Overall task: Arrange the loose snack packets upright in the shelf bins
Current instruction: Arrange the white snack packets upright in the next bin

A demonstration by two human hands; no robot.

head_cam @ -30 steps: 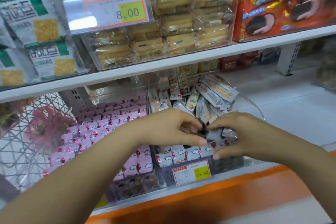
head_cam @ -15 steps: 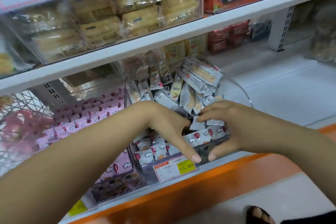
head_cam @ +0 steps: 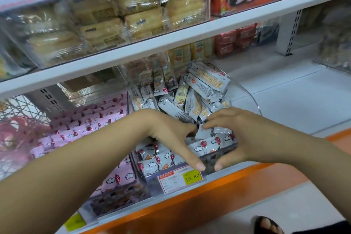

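A: Checked hands?
B: Found left hand and right hand curled round silver snack packets, thumbs nearly meeting below.
A: Placed where?
B: Logged at front of clear bin, lower shelf, above price tag.

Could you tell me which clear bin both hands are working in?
The bin of silver packets with the 15.80 tag, right of the pink-packet bin.

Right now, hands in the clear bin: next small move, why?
Probably squeeze left hand and right hand inward to stand the front white packets upright: both hands bracket that row, a few tilt, and the pile behind lies jumbled.
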